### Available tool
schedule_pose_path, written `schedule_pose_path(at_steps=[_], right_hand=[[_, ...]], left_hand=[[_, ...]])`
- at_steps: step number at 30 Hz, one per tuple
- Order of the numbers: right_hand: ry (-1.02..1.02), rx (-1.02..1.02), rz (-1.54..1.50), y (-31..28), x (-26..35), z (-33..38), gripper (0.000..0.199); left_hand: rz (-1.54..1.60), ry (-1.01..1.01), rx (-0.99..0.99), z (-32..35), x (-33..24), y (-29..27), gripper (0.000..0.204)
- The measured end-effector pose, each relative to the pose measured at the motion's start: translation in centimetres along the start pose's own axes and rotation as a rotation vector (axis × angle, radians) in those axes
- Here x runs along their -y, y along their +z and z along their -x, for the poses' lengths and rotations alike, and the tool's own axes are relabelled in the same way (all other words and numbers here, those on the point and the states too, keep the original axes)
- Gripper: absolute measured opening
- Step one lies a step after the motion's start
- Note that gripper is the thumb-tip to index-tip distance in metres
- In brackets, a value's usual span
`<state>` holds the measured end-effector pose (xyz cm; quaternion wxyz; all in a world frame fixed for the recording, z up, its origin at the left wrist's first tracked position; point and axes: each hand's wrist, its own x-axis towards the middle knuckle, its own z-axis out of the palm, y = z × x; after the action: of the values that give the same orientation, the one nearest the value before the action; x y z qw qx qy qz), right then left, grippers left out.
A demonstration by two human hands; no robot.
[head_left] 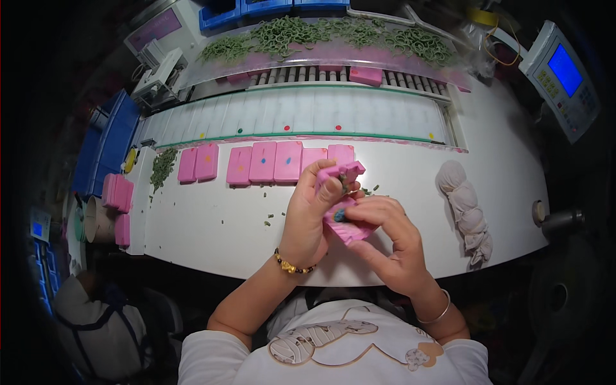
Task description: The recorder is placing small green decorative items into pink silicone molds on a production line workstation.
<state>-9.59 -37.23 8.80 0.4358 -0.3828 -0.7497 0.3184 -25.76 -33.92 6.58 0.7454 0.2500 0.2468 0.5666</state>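
Note:
My left hand (308, 208) grips a pink rubber mould (350, 231) that is spread apart, one flap standing up near my fingers and the other hanging lower. Dark green material shows inside the upper flap, and a blue-green spot is visible on the lower one. The fingers of my right hand (391, 240) are curled onto the lower flap, with the thumb at its bottom edge. Just beyond my hands, several closed pink moulds (263, 162) with coloured dots stand in a row on the white table (192, 224). Small green bits (268, 223) are scattered nearby.
A pile of green rings (289, 35) lies on a clear shelf above a roller conveyor (301, 74). Across the table runs a long white tray (289, 112). A bundled cloth (463, 212) lies at right, below a control panel (564, 77). Pink moulds (117, 192) are stacked at left.

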Motion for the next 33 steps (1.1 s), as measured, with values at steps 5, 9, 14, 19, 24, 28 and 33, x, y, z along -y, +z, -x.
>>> schedule_pose_path(at_steps=[5, 9, 14, 19, 24, 28, 33], right_hand=[[0.031, 0.042, -0.120, -0.6, -1.4, -0.6, 0.027], [0.128, -0.101, -0.261, -2.3, -1.1, -1.0, 0.020], [0.004, -0.070, -0.138, -2.9, -0.9, -0.5, 0.015], [-0.164, 0.093, 0.092, -0.8, -0.5, 1.6, 0.032], [-0.307, 0.047, 0.276, 1.8, 0.1, 3.6, 0.033], [-0.219, 0.021, 0.075, 0.7, 0.0, 3.4, 0.029], [0.046, -0.205, 0.089, -0.4, 0.7, 1.8, 0.028]], left_hand=[[-0.095, -0.150, -0.183, -1.5, 0.4, -0.1, 0.046], [-0.076, -0.172, -0.130, -1.6, -0.3, 0.5, 0.044], [-0.272, -0.132, -0.152, -1.4, 1.5, 1.2, 0.042], [-0.088, -0.338, -0.164, -2.0, 0.6, 1.2, 0.042], [-0.051, -0.335, -0.171, -2.0, 0.4, 0.7, 0.042], [-0.012, -0.422, -0.131, -1.5, 1.2, -0.7, 0.037], [0.011, -0.448, -0.116, -0.7, 1.6, -0.2, 0.028]])
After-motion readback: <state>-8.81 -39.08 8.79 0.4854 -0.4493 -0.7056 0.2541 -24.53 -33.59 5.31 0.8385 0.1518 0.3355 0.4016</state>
